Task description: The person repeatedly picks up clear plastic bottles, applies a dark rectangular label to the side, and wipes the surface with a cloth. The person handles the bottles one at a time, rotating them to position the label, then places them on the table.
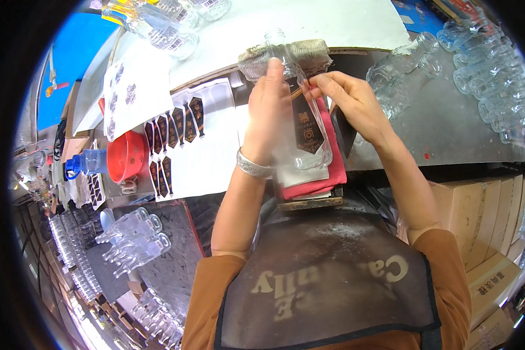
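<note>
A clear glass bottle (pixel 325 153) lies in front of me, its neck toward the far side on a rolled pale cloth (pixel 316 52). On its upper face sits a dark pointed label (pixel 305 122) with gold marks. My left hand (pixel 266 105) is along the bottle's left side, thumb pointing away; motion smears it, and its other fingers are hidden. A pale blurred area by that palm cannot be made out. My right hand (pixel 351 100) reaches in from the right, fingertips pinched together at the bottle's shoulder near the label's top. What they pinch is too small to tell. Red cloth (pixel 334 134) lies beneath the bottle.
Left of the bottle, a white sheet (pixel 213 157) carries rows of dark labels (pixel 179 123). Beyond it stand a red bowl (pixel 126 156) and a blue-capped jug (pixel 93 161). Clear bottles (pixel 490 81) crowd the right side, above cardboard boxes (pixel 466 210). More bottles (pixel 135 236) stand lower left.
</note>
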Available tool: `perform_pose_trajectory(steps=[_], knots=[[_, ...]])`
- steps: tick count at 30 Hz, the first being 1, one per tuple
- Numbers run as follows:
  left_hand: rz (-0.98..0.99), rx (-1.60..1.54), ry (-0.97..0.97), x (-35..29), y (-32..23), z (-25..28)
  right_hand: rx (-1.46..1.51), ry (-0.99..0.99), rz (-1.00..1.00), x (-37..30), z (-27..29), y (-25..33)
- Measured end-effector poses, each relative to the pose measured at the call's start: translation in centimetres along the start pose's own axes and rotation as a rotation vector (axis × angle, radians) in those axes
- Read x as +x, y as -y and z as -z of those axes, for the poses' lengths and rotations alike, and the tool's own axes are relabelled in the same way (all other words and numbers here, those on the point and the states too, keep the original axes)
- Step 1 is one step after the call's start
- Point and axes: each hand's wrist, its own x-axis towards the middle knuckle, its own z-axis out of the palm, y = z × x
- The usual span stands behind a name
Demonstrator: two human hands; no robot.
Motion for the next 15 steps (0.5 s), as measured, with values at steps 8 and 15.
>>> perform_pose_trajectory(steps=[8, 15], knots=[[-0.232, 0.262, 0.001, -0.7, 1.2, -0.4, -0.271, 0.051, -0.014, 2.3, -0.9, 1.4], [-0.215, 0.206, 0.007, -0.9, 1.1, -0.2, -0.252, 0.082, -0.027, 2.7, -0.8, 1.1]])
